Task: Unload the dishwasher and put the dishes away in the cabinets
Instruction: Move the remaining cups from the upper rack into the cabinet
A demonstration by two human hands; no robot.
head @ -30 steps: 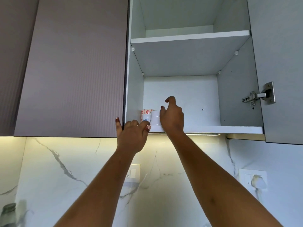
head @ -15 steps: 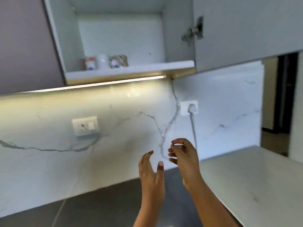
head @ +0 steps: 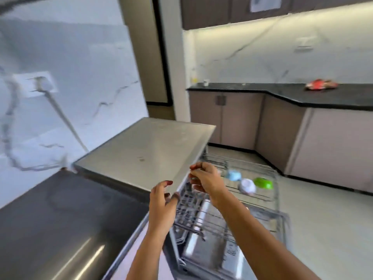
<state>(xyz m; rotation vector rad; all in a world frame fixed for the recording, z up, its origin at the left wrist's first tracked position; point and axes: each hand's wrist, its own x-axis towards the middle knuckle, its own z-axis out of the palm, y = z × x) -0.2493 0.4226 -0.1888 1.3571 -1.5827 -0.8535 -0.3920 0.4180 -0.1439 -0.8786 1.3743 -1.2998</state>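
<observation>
Head view, motion-blurred: the left hand (head: 161, 201) and the right hand (head: 203, 178) hover empty, fingers loosely curled and apart, at the front edge of the open dishwasher (head: 145, 146), with the right hand at 1 o'clock of the left. At 3 o'clock of the right hand, the extended upper rack (head: 268, 197) carries a blue dish (head: 233, 175), a white dish (head: 246, 185) and a green dish (head: 263, 182), close together; cup or bowl cannot be told. A dark counter (head: 60, 219) lies at 9 o'clock of the hands.
</observation>
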